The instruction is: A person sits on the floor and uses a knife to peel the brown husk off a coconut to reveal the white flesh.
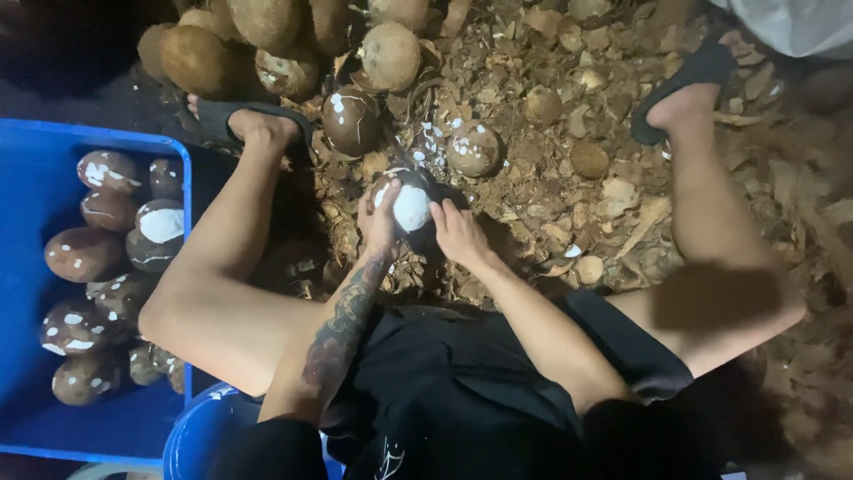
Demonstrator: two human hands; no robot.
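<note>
Both forearms were extended forward and down between the spread, bent knees, converging at the centre. The left hand, on a tattooed forearm, was curled with fingers bent inward, and the right hand was set just beside it, fingers likewise flexed. Each foot was planted flat and well apart, one to either side.

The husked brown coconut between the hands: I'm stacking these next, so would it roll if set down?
The husked brown coconut looks round, so it would probably roll. Both the left hand and right hand steady it, suggesting weight. Its hard shell seems stiff.
</note>
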